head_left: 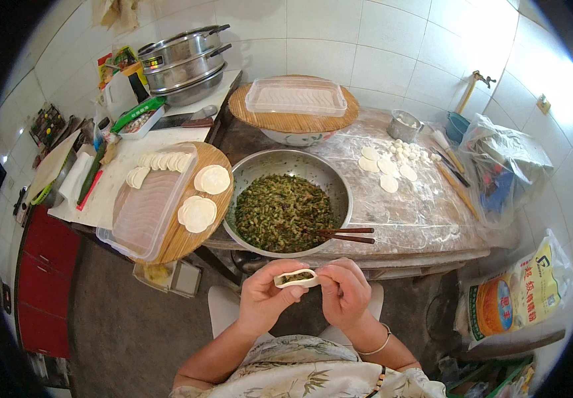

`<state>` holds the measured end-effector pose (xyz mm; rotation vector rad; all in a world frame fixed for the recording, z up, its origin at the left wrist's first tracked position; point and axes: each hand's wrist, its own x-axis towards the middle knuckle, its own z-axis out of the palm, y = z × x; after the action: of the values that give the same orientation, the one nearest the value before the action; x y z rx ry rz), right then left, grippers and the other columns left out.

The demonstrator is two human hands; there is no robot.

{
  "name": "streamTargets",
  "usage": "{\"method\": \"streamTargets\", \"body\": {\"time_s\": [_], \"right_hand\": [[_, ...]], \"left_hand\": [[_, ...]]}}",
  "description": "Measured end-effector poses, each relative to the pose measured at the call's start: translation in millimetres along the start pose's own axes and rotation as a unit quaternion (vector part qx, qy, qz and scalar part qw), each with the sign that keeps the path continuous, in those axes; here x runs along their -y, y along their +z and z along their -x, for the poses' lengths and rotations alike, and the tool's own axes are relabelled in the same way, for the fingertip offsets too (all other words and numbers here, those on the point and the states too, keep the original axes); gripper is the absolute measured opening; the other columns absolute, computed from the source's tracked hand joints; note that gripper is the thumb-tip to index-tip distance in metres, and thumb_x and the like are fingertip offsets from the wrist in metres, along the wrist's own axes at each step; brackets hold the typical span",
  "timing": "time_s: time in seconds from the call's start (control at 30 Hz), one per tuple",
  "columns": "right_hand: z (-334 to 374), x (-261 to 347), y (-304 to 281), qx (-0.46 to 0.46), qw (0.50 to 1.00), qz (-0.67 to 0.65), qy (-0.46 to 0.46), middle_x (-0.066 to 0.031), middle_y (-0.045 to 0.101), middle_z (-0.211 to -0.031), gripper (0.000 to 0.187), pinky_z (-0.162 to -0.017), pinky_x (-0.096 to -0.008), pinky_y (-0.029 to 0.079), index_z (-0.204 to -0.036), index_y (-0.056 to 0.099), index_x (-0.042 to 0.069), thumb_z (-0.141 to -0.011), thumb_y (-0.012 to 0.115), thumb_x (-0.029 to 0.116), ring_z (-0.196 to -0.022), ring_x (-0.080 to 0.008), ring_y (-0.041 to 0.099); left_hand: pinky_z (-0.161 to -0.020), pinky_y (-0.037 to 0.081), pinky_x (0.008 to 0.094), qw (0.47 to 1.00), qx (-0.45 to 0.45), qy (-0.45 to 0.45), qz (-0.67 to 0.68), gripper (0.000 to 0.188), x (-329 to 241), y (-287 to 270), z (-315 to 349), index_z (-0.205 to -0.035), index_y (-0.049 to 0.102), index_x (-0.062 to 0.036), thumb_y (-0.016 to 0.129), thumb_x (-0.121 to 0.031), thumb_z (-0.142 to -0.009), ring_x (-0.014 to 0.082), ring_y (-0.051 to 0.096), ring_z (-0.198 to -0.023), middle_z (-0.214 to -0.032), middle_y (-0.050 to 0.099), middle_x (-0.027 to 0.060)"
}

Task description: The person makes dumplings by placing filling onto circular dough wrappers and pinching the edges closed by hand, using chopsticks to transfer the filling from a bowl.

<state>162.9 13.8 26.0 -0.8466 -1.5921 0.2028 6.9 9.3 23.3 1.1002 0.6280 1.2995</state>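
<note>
Between my two hands, close to my body, is a half-folded dumpling (296, 278) with green filling showing in its open top. My left hand (266, 295) cradles it from the left side. The fingertips of my right hand (345, 292) pinch its right end. Just beyond my hands stands a large steel bowl (345, 205) of chopped green filling (283, 212). A pair of brown chopsticks (349, 235) rests in it, sticking out to the right. On a round wooden board (219, 156) at left lie stacked dough wrappers (197, 213) and a clear plastic tray (144, 229) with a row of finished dumplings (164, 161).
Floured dough rounds (388, 184), small dough pieces (409, 152) and a rolling pin (457, 191) lie on the table's right. A lidded bowl (298, 138) carries another clear tray (296, 96) at the back. Steamer pots (184, 66) stand back left; a flour sack (515, 292) is at lower right.
</note>
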Motion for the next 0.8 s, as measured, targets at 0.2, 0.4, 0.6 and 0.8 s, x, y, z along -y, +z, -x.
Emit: {"method": "streamTargets", "body": {"time_s": [0.2, 0.4, 0.6, 0.8], "right_hand": [[-0.7, 3.4, -0.8, 0.027, 0.999, 0.013, 0.014, -0.0126, 0.061, -0.08, 0.008, -0.058, -0.0312, 0.048, -0.089, 0.061, 0.001, -0.081, 0.063, 0.002, -0.066, -0.0255, 0.059], [1.1, -0.6, -1.4, 0.021, 1.0, 0.011, -0.004, -0.0125, 0.061, -0.079, 0.01, -0.058, -0.0312, 0.048, -0.088, 0.062, 0.001, -0.078, 0.066, 0.001, -0.065, -0.0248, 0.059], [-2.4, 4.6, -1.4, 0.036, 0.999, 0.016, -0.011, -0.013, 0.061, -0.079, 0.009, -0.057, -0.0317, 0.048, -0.088, 0.062, 0.0, -0.079, 0.065, 0.002, -0.064, -0.0259, 0.059], [1.9, -0.2, -3.0, 0.038, 0.999, 0.02, -0.015, -0.0122, 0.06, -0.077, 0.012, -0.056, -0.0319, 0.047, -0.09, 0.063, 0.0, -0.079, 0.067, 0.003, -0.064, -0.0254, 0.058]], "left_hand": [[-0.071, 0.049, 0.0212, 0.999, 0.031, 0.003, -0.02, 0.032, 0.2, -2.3, 0.6, -0.116, 0.057, -0.0023, 0.062, 0.001, -0.085, 0.0095, 0.057, -0.09, -0.116, 0.056, 0.0067], [-0.07, 0.049, 0.0215, 0.999, 0.032, -0.031, -0.03, 0.03, 0.8, -5.8, 3.1, -0.115, 0.059, -0.0027, 0.062, -0.001, -0.085, 0.0102, 0.057, -0.089, -0.118, 0.054, 0.0069], [-0.07, 0.049, 0.0212, 0.997, 0.02, -0.053, -0.048, 0.031, -1.7, -2.2, 3.0, -0.116, 0.057, -0.0026, 0.063, -0.002, -0.085, 0.0097, 0.057, -0.088, -0.113, 0.057, 0.0062], [-0.06, 0.047, 0.023, 0.994, -0.011, -0.065, 0.088, 0.029, 5.0, -0.7, 0.1, -0.108, 0.059, -0.0015, 0.068, -0.014, -0.084, 0.0114, 0.058, -0.074, -0.1, 0.063, 0.0088]]}}
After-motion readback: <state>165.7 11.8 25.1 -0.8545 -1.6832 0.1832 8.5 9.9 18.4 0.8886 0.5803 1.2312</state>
